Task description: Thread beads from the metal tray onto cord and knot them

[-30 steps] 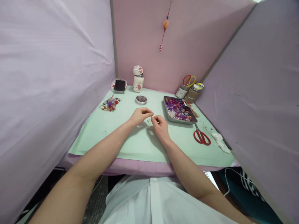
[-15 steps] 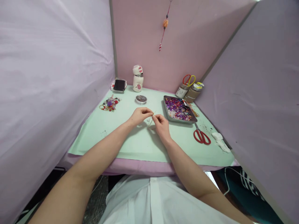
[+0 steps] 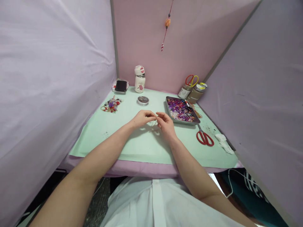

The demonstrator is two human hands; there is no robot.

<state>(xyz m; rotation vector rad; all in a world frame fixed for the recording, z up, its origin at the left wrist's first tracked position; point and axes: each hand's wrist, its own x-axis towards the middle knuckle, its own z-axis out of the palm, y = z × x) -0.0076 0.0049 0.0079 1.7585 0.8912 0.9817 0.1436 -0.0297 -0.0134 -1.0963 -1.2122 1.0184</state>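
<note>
Over the middle of the pale green table cover (image 3: pixel 142 142), my two hands meet at the fingertips. My left hand (image 3: pixel 143 118) pinches a thin, light-coloured cord (image 3: pixel 153 123), whose loose ends hang below the fingers. From the other side, my right hand (image 3: pixel 165 122) closes its thumb and index finger at the same spot on the cord. The exact point of the grip is too small to make out. Just right of my right hand lies a metal tray (image 3: pixel 176 121) full of purple, red and clear beads (image 3: pixel 181 109).
Red-handled scissors (image 3: pixel 204 138) and a crumpled white tissue (image 3: pixel 223 143) lie at right. Behind the tray stand two jars (image 3: pixel 184 92), one holding scissors. A round tin (image 3: pixel 143 100), a white bottle (image 3: pixel 139 82), a dark box (image 3: pixel 121 86) and beaded strings (image 3: pixel 112 104) lie further back and left.
My right hand has turned a little and its index finger has lifted and reached forward. The cord's hanging ends have shifted below the fingers. My left hand is almost where it was.
</note>
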